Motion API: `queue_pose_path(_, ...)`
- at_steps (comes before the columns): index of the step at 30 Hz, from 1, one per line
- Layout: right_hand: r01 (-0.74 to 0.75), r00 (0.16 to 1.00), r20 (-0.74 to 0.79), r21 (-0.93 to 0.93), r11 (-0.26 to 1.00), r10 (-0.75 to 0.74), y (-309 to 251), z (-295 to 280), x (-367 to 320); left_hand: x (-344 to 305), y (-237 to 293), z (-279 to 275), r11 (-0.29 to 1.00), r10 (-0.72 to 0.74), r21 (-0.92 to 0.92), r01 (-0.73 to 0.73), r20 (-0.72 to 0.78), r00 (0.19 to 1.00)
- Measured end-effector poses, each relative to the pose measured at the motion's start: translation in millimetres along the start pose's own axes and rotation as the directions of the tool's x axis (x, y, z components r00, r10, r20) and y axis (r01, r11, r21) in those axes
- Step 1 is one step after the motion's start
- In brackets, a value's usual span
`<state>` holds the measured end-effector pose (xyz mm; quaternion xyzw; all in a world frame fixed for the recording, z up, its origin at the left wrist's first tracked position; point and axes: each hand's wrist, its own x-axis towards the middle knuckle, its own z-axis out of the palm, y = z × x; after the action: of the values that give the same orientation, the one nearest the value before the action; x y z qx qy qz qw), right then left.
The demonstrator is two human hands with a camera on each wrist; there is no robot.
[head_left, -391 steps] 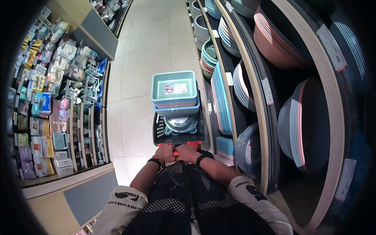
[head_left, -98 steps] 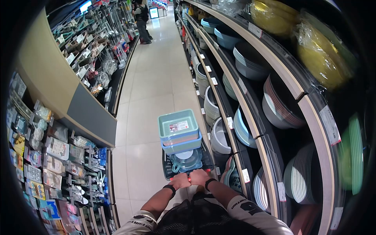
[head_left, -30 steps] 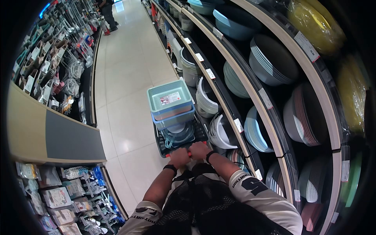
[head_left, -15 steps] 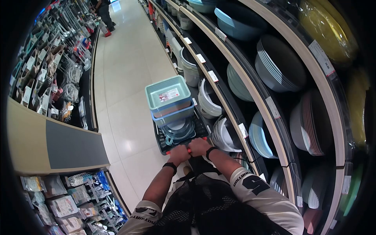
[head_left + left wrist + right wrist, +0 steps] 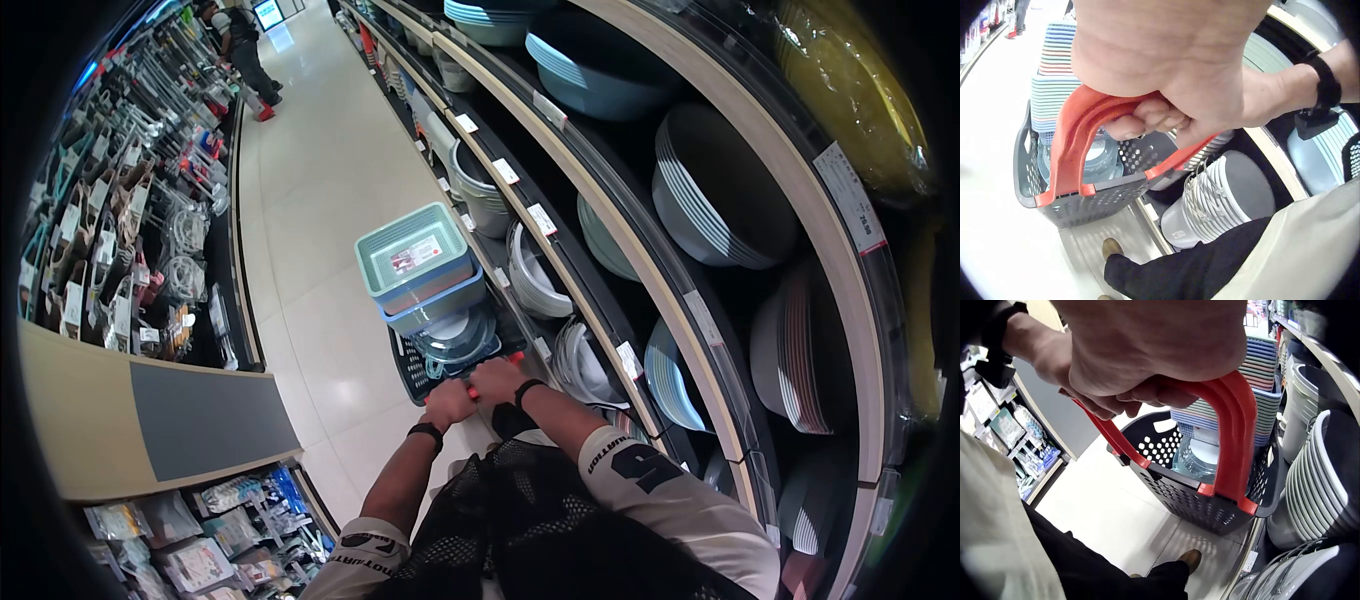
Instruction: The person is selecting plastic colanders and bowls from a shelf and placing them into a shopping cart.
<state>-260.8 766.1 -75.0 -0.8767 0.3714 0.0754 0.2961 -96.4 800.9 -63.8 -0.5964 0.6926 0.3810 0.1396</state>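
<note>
Both hands grip the red handle (image 5: pixel 1235 425) of a dark perforated shopping basket (image 5: pixel 412 372). My left hand (image 5: pixel 451 400) has its fingers curled under the handle in the left wrist view. Close beside it, my right hand (image 5: pixel 497 382) also wraps the handle, its fingers bent round the bar in the right wrist view. Stacked in the basket are rectangular plastic baskets, a mint green one (image 5: pixel 375 255) with a label on top and a blue one (image 5: pixel 435 312) lower down. Clear bluish round plastic ware (image 5: pixel 455 345) lies under the stack, partly hidden by it.
Shelves on the right hold nested basins (image 5: pixel 690 205) and white buckets (image 5: pixel 585 365) close beside the basket. Racks of packaged goods (image 5: pixel 245 530) and a grey-panelled shelf end (image 5: pixel 210 420) line the left. The tiled aisle (image 5: pixel 320 190) runs ahead, where a person (image 5: pixel 243 55) stands.
Since the oldest frame, the basket has travelled forward along the aisle, both hands staying on its handle. Lately the view has swung slightly, and more of the person ahead shows.
</note>
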Motion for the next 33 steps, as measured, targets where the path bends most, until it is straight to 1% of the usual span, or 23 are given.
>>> queue_pose_path(2, 0.023, 0.999, -0.034, -0.006, 1.0, -0.024, 2.5, -3.7, 8.6, 5.2, -2.3, -7.2, 1.0, -0.027, -0.016, 0.026, -0.005, 1.0)
queue_pose_path(5, 0.033, 0.999, 0.001, 0.019, 0.999, -0.033, 6.9, -14.0, 18.6, 14.8, -6.6, -17.4, 0.999, -0.051, -0.015, 0.051, 0.003, 0.999)
queue_pose_path(8, 0.06, 0.998, -0.018, 0.03, 0.998, -0.059, 11.9, -20.2, 30.0, 25.1, -12.1, -22.9, 0.997, -0.071, -0.013, 0.071, -0.004, 0.997)
queue_pose_path(15, 0.065, 0.998, -0.033, 0.089, 0.994, -0.062, 21.9, -38.4, 49.3, 40.7, -17.9, -42.6, 0.994, -0.103, -0.029, 0.103, 0.001, 0.995)
queue_pose_path(17, 0.083, 0.996, -0.034, 0.087, 0.993, -0.081, 24.1, -45.2, 55.4, 47.3, -22.5, -44.0, 0.995, -0.091, -0.041, 0.09, -0.033, 0.995)
queue_pose_path(18, 0.061, 0.998, 0.021, 0.078, 0.995, -0.063, 24.6, -47.9, 57.7, 51.1, -24.7, -44.4, 0.995, -0.093, -0.034, 0.092, -0.029, 0.995)
queue_pose_path(25, 0.06, 0.998, -0.001, 0.079, 0.995, -0.06, 31.6, -58.4, 75.2, 64.2, -28.7, -62.7, 0.993, -0.116, -0.009, 0.116, -0.006, 0.993)
queue_pose_path(27, 0.059, 0.998, -0.002, 0.107, 0.993, -0.059, 34.1, -60.1, 81.6, 66.9, -29.2, -69.0, 0.991, -0.129, -0.022, 0.128, -0.014, 0.992)
queue_pose_path(33, 0.06, 0.998, -0.001, 0.098, 0.993, -0.06, 36.9, -68.7, 97.1, 74.0, -33.4, -85.6, 0.991, -0.127, -0.042, 0.127, -0.011, 0.992)
